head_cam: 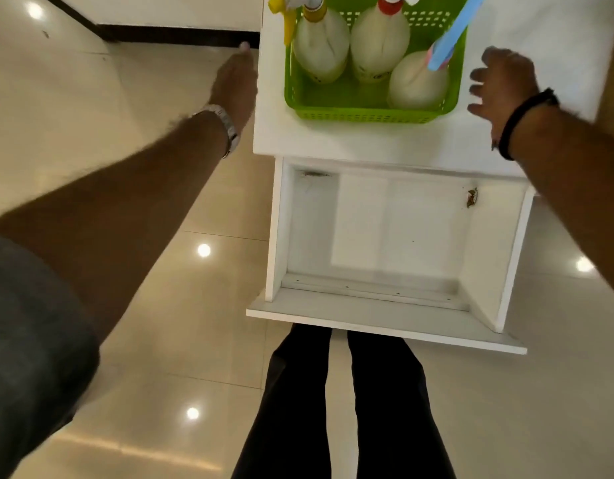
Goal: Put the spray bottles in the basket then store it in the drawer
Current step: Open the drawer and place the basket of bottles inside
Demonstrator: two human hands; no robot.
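A green perforated basket [364,114] stands on top of a white cabinet [333,143]. Three pale spray bottles stand inside it: one with a yellow trigger [319,43], one with a red collar [379,43], one with a blue trigger [417,81]. My left hand [234,77] hovers left of the cabinet's edge, fingers extended, holding nothing. My right hand [502,84] is over the cabinet top just right of the basket, fingers spread, apart from it. Below, the white drawer [281,233] is pulled out and holds no large item.
Glossy beige floor tiles [160,288] surround the cabinet, with a dark skirting board [174,32] at the wall behind. A small scrap [472,197] lies at the drawer's back right corner. My dark-trousered legs [336,409] stand right before the drawer front.
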